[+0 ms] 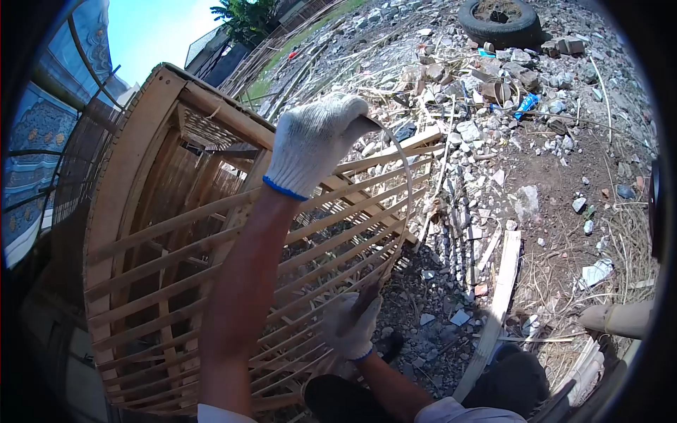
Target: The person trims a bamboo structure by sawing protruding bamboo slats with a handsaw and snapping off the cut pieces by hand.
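Note:
A thin, pale bamboo strip (pixel 410 185) bows outward in a long curve between my two hands. My left hand (pixel 314 141), in a white knit glove with a blue cuff, is raised and closed on its upper end. Lower down, my right hand (pixel 350 328), gloved the same way, is closed where the strip's lower end meets it. A dark, narrow patch (pixel 365 299) shows at the right hand's fingers; I cannot tell whether it is a blade or shaded glove. Behind both hands stands a wooden frame (pixel 159 158) with a slatted bamboo panel (pixel 310 264).
Rubble and broken stones (pixel 486 130) cover the ground ahead. An old tire (pixel 499 25) lies at the back. A flat wooden plank (pixel 499 303) rests on the ground at right, near my knees. Patterned blue cloth (pixel 39 137) hangs at far left, and a thick pole end (pixel 617 319) juts in from the right.

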